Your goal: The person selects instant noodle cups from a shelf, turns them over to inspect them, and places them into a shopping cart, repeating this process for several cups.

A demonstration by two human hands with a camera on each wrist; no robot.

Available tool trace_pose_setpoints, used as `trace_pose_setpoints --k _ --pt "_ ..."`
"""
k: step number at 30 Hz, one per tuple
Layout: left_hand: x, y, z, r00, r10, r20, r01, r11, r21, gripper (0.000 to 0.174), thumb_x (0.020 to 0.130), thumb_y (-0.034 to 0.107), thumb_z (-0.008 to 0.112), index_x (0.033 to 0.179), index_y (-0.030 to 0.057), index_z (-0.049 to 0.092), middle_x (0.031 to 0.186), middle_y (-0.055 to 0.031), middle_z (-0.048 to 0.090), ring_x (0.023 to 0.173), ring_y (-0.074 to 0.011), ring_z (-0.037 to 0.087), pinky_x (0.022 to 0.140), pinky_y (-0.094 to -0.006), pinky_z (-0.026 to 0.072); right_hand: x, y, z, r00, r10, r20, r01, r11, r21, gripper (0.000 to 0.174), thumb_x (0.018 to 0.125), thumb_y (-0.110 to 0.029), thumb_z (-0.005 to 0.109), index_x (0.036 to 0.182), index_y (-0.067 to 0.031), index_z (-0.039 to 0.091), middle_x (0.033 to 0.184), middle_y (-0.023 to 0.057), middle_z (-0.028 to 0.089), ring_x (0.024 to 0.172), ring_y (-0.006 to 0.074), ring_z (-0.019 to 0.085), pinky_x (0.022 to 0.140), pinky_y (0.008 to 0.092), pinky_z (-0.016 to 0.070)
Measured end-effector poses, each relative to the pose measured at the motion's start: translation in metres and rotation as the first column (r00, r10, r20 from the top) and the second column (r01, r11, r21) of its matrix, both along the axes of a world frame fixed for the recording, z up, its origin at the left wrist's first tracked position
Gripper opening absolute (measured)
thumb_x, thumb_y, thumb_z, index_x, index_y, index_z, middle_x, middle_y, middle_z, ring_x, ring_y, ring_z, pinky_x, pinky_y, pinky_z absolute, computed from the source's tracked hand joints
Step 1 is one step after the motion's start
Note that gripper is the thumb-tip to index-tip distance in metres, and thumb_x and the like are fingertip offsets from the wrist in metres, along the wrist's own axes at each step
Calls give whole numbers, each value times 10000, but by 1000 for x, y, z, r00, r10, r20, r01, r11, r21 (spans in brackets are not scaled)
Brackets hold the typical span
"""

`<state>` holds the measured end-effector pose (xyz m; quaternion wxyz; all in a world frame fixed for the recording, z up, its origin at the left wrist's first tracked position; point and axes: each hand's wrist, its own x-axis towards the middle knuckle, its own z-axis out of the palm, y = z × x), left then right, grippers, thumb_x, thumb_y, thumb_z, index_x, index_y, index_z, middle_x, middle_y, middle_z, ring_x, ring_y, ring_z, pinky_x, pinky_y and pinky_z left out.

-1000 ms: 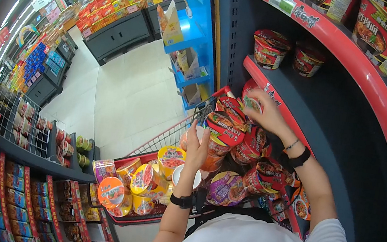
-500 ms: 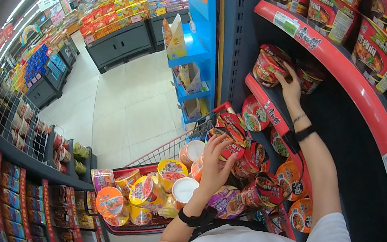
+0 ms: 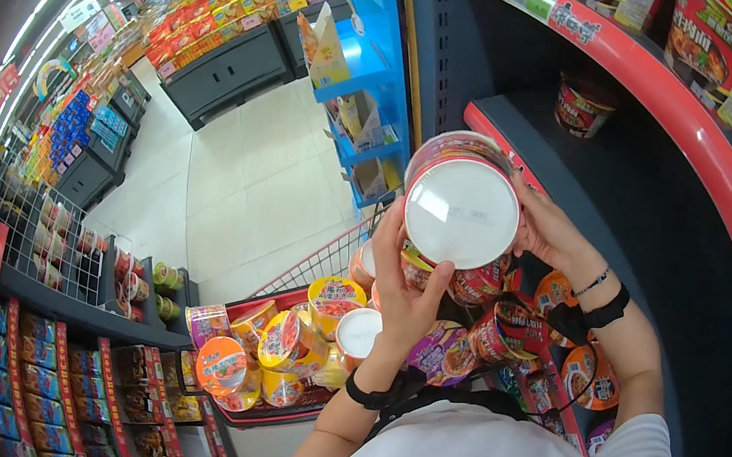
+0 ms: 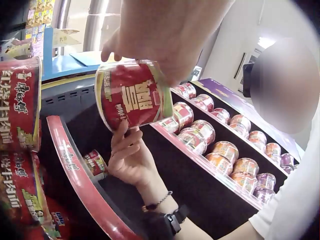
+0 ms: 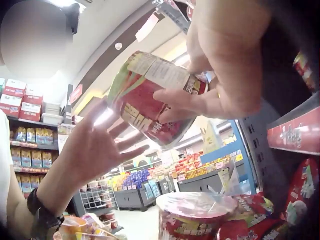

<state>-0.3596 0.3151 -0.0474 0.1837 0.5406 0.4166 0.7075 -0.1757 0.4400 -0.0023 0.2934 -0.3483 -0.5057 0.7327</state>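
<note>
A red instant noodle tub (image 3: 463,210) is held up in front of the body, its white base facing the head camera. My right hand (image 3: 560,229) grips it from the right side; in the right wrist view the fingers (image 5: 177,102) lie along its red wall. On the lower left, my left hand (image 3: 410,282) holds it between thumb and fingers. The left wrist view shows the tub's printed side (image 4: 132,95) between both hands. Below it, more red noodle tubs (image 3: 502,334) are piled in the shopping cart (image 3: 323,260).
Yellow and orange noodle tubs (image 3: 288,340) fill the cart's left part. On the dark shelf (image 3: 649,233) to the right stands one red tub (image 3: 583,108). Red shelf edges (image 3: 674,66) curve close to the right arm. A blue display rack (image 3: 362,67) stands ahead, beside the tiled aisle (image 3: 240,181).
The right hand went up to the shelf, took a red noodle tub and brought it down over the cart. The left hand moved from the piled tubs onto it. One tub stays on that shelf.
</note>
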Motion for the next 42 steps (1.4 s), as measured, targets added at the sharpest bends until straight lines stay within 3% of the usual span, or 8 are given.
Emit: trace_pose_setpoints --k 15,18,23,25,30,36,39,42 --pt "1 -32 8 997 49 56 -51 998 22 650 816 187 666 1359 28 347 1385 -163 330 1314 -291 341 1082 -421 303 -3 -13 -3 992 109 60 -110 994 5 603 946 -572 374 1136 -21 529 736 154 682 560 162 667 455 223 534" --pt "-2 -31 11 986 -7 168 -2 999 53 603 887 326 567 1361 24 348 1420 -182 320 1342 -303 317 1092 -429 280 -5 -19 0 966 241 -97 -247 967 -63 645 926 -601 386 1233 -41 478 978 191 666 840 235 683 675 356 576" --pt "-17 -28 19 979 -99 181 67 983 173 625 954 485 426 1353 11 347 1410 -191 386 1321 -292 369 1099 -427 282 -16 -38 -5 826 368 -426 -510 810 -289 896 818 -781 282 1428 -125 300 1382 178 435 1263 342 440 1001 583 352" --pt "-29 -36 30 963 -55 -264 73 995 61 451 971 281 417 1307 -19 419 1271 -189 542 1279 -282 434 1086 -406 285 -21 -45 -13 806 472 -357 -572 776 -265 963 750 -837 239 1465 -192 259 1465 95 361 1346 295 344 1048 580 292" --pt "-14 -42 45 969 -219 113 228 971 -78 370 927 93 474 1274 -33 443 1203 -176 582 1214 -264 493 1082 -376 280 -24 -63 -28 791 532 -302 -606 748 -270 920 775 -819 225 1457 -204 282 1470 51 357 1351 248 343 1086 531 268" --pt "-20 -34 26 995 63 75 -70 992 104 371 974 266 417 1174 -41 475 1249 -205 512 1198 -289 490 1074 -423 312 -29 -73 -44 888 274 -371 -363 911 -197 753 886 -689 321 1461 -205 283 1462 48 369 1346 225 351 1103 466 268" --pt "-9 -36 25 999 32 12 -32 999 18 374 947 209 471 1234 -30 478 1303 -193 489 1247 -288 445 1081 -415 284 -29 -70 -49 750 -59 -659 -334 825 -455 714 878 -638 391 1441 -201 338 1469 47 363 1340 237 354 1102 459 263" --pt "0 -35 23 1000 -20 -13 20 998 -55 417 920 120 500 1320 4 460 1359 -170 473 1290 -294 410 1086 -402 266 -25 -71 -47 718 -30 -695 -334 862 -383 726 870 -628 405 1442 -186 336 1474 48 359 1344 253 349 1103 461 258"
